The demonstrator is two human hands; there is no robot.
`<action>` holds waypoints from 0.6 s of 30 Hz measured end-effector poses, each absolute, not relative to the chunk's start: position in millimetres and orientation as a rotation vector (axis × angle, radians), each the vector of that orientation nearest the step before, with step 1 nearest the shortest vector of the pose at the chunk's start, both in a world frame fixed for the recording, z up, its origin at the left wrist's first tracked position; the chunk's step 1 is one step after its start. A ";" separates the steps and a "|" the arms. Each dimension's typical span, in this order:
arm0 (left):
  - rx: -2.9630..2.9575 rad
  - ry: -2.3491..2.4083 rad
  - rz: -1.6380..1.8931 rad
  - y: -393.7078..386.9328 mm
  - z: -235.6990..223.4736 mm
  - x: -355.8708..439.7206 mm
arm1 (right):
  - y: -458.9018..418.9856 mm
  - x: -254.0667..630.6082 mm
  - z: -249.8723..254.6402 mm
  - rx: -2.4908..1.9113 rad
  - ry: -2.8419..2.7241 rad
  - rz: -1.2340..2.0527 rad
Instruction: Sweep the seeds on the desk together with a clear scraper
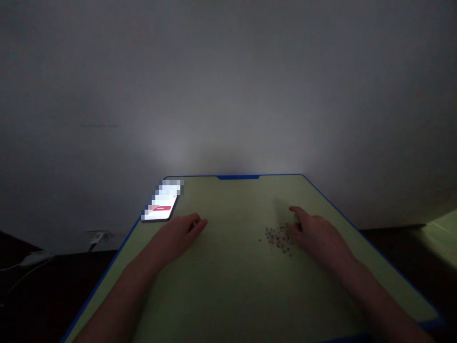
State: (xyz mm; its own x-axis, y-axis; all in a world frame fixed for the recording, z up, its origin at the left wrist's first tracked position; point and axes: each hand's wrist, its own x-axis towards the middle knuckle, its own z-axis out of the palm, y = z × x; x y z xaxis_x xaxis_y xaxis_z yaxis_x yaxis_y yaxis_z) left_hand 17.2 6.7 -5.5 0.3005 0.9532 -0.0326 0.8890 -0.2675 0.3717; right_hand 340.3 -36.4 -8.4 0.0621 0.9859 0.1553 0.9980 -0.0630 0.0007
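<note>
A small pile of dark and pale bits [280, 237], like seeds or beans, lies scattered on the pale yellow-green tabletop [228, 276]. At its right edge is my right hand [314, 228], index finger stretched forward and thumb apart from it; nothing shows in its grasp. My left hand [183, 232] is over the left half of the table, its fingers curled in and the thumb lying along them. Whatever may be inside those curled fingers is hidden. Just beyond the left hand lies a phone [164, 202] with a lit screen, partly blurred out.
The table has a blue edge [333, 205] and its far side is close to a grey wall [228, 95]. On the left, a plug with a cable [98, 237] is at the wall, and white cords [32, 262] lie lower down. The light is dim.
</note>
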 end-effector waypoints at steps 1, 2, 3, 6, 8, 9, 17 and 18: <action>2.249 1.657 0.280 7.0 -5.3 17.1 | -35.8 348.3 -5.4 -2.223 -2.066 -0.215; 2.242 1.653 0.274 7.1 -4.8 17.2 | -34.6 357.1 -2.8 -2.226 -2.054 -0.236; 2.234 1.653 0.266 7.1 -4.2 17.4 | -32.6 366.0 -0.7 -2.217 -2.042 -0.239; 2.220 1.657 0.232 7.3 -2.7 18.5 | -22.3 387.8 0.2 -2.135 -2.055 -0.201; 2.213 1.657 0.206 7.9 -3.1 19.0 | -13.3 394.1 -2.8 -2.037 -2.127 -0.172; 2.208 1.654 0.200 8.4 -3.7 19.0 | -8.9 394.6 -4.8 -1.985 -2.168 -0.160; 2.158 1.648 0.191 10.6 -5.1 18.9 | 2.8 375.2 -18.5 -1.697 -2.323 -0.094; 2.154 1.648 0.190 10.5 -4.5 19.4 | -0.6 374.5 -20.4 -1.657 -2.349 -0.096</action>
State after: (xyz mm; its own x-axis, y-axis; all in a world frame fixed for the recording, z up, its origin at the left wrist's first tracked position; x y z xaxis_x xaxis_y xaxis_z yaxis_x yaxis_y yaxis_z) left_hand 19.4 10.5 -4.5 0.2883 0.9468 -0.1432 0.8894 -0.2094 0.4064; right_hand 374.5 -0.6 -20.4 -0.3129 0.9157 0.2521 0.9332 0.3459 -0.0980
